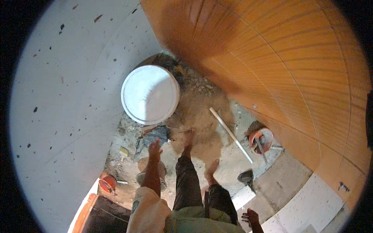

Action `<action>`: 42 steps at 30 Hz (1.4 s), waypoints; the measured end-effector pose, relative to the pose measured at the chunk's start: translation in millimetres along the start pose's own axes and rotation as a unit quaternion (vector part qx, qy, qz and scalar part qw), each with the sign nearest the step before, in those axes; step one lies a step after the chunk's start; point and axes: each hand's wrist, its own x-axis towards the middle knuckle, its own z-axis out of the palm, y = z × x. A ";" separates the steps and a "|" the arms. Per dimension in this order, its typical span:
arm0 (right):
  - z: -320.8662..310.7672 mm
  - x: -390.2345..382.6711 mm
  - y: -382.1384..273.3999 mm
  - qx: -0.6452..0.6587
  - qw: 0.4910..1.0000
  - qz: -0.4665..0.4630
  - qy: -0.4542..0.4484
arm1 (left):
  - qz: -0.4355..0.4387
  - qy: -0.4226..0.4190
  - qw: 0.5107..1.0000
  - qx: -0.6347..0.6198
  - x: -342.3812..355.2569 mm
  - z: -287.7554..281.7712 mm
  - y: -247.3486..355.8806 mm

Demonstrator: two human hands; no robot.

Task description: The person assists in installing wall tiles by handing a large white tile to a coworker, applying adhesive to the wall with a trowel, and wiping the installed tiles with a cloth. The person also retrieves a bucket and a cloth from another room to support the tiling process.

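My left hand [154, 149] hangs over a dark crumpled sheet or bag [158, 134] on the dirty floor. Its fingers look loosely apart, and I see nothing held in them. At the lower right my right hand [251, 216] hangs beside my leg, fingers spread and holding nothing. A large round white lid or drum top [150, 94] stands ahead of my feet, partly in shadow. Under my left forearm, a round greyish object [161, 179] is mostly hidden.
Bare feet [212, 167] stand on sandy ground. A pale pole [232, 134] lies to the right, near an orange bucket [266, 136] holding tools. A dark scoop-like piece [245, 178] is nearer. Another orange bucket [107, 182] sits left. White speckled [74, 89] and orange [287, 66] walls flank me.
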 end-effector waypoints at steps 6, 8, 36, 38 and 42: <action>18.9 -18.4 51.8 -0.038 0.997 -0.017 -0.070 | -0.033 -0.178 0.856 0.484 -145.9 -19.2 -61.4; 31.8 -16.2 67.6 -0.087 0.992 -0.053 -0.078 | -0.221 -0.110 0.875 0.416 -195.5 -0.4 -64.0; 47.1 76.9 349.2 0.540 0.818 -0.118 -0.159 | -0.016 -0.357 0.629 0.691 -301.6 95.3 -119.1; 38.4 74.9 352.4 0.607 0.769 -0.144 -0.139 | -0.012 -0.366 0.573 0.733 -300.0 128.9 -127.0; 18.8 73.0 361.7 0.669 0.728 -0.147 -0.028 | -0.039 -0.348 0.517 0.781 -300.7 207.6 -144.1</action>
